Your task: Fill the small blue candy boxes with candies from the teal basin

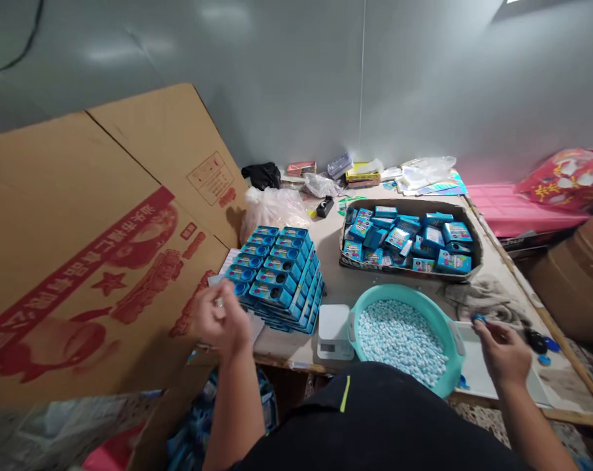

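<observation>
My left hand [223, 316] is curled, thumb toward fingers, at the front left corner of a stack of blue packs [276, 275]; a small pale thing shows at its fingers, too blurred to name. My right hand [505, 353] pinches a small round blue cap [478, 318] above the white tray [482, 360]. Between my hands, a turquoise basin [404, 291] full of pale blue and white pellets stands beside a white scale [334, 324].
An open box [408, 267] of small blue packs stands behind the basin. A large cardboard carton [104, 248] rises at the left. A grey cloth [492, 297] and dark and blue lids [536, 341] lie right. Plastic bags [274, 209] and small boxes line the back.
</observation>
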{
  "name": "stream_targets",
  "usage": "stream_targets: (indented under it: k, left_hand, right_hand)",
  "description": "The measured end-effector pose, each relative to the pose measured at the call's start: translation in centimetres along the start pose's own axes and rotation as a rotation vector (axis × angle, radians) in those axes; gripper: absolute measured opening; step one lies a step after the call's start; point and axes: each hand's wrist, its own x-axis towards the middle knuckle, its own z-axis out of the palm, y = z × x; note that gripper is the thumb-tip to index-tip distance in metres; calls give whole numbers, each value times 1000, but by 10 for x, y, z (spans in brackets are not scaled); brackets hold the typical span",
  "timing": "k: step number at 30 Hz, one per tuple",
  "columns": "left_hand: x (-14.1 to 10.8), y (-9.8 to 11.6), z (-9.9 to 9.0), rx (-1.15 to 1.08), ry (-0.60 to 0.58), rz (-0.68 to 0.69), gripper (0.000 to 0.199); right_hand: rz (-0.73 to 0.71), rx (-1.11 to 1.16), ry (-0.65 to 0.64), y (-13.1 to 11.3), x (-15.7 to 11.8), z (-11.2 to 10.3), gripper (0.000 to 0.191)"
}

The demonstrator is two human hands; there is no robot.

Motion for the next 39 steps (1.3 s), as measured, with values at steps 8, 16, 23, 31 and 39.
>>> stream_targets:
  k: [8, 16, 23, 31, 39]
  left_hand:
    - [-65, 85, 46, -487, -923, 137, 36]
    - [-41, 42, 27, -490, -432, -337, 34]
    - [-7, 15, 33, -431, -478, -369, 29]
    - [3, 10, 31, -161, -687, -65, 28]
    - [-7, 6, 17, 176, -724, 446, 15]
  right_hand:
    - [-175, 806, -1053, -232, -115, 78, 36]
    - [-207, 871, -1327, -300, -181, 143, 38]
    - [-206, 804, -1430, -323, -181, 178, 48]
    - [-593, 586, -1243, -326, -164, 201, 30]
    - [-1190, 384, -1020, -330, -148, 201, 21]
